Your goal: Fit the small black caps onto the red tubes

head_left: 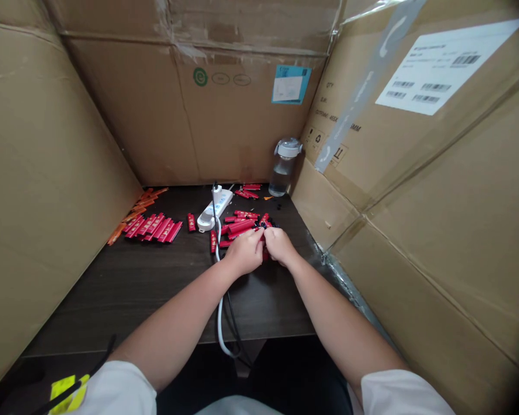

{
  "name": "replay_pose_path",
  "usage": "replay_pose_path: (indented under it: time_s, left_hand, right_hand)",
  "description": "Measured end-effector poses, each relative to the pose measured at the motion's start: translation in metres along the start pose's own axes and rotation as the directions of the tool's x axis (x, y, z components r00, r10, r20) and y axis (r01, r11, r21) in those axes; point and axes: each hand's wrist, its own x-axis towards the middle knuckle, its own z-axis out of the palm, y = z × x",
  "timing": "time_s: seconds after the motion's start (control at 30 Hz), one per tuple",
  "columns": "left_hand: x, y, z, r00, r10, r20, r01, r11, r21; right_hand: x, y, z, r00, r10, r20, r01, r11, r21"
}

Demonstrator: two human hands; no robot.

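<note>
My left hand (245, 252) and my right hand (278, 245) meet over the dark table, with their fingers closed and their tips pressed close together. What they pinch is mostly hidden; a bit of red and something small and dark show between and just above the fingertips. Right behind the hands lies a loose pile of red flat strip-like pieces (241, 226) with gold marks and dark ends. One red piece (213, 242) lies to the left of my left hand, beside the white cable (218, 237).
A white power strip (207, 218) with a plug stands left of the pile. Further left lie a row of red pieces (153, 228) and orange strips (143, 202). More red pieces (247, 191) and a water bottle (282, 173) are at the back. Cardboard walls (242, 132) enclose the table.
</note>
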Motion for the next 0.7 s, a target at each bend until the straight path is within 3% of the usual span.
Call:
replay_pose_path:
  time_s: [0.23,0.33,0.4,0.5,0.6,0.7]
  left_hand:
    - [0.007,-0.01,0.004,0.976,-0.216,0.01,0.215,0.968,-0.13]
    - [0.007,-0.012,0.004,0.95,-0.312,-0.018,0.293,0.908,-0.299]
    - [0.007,-0.011,0.003,0.921,-0.389,-0.033,0.324,0.809,-0.491]
    - [0.008,-0.007,-0.001,0.883,-0.47,0.006,0.311,0.575,-0.757]
    - [0.008,0.0,-0.006,0.866,-0.495,0.066,0.286,0.383,-0.878]
    - [0.008,0.005,-0.008,0.868,-0.49,0.085,0.261,0.303,-0.916]
  right_hand:
    - [0.007,0.0,-0.005,0.999,0.021,-0.039,-0.027,0.986,-0.161]
    - [0.008,0.001,-0.009,0.998,0.019,-0.068,-0.03,0.985,-0.169]
    - [0.006,0.0,-0.011,0.996,-0.015,-0.087,0.002,0.989,-0.151]
    - [0.0,-0.006,-0.01,0.993,-0.09,-0.074,0.091,0.996,0.004]
    - [-0.008,-0.013,-0.006,0.985,-0.161,-0.065,0.17,0.969,0.179]
    - [-0.014,-0.018,-0.004,0.968,-0.204,-0.143,0.231,0.95,0.21]
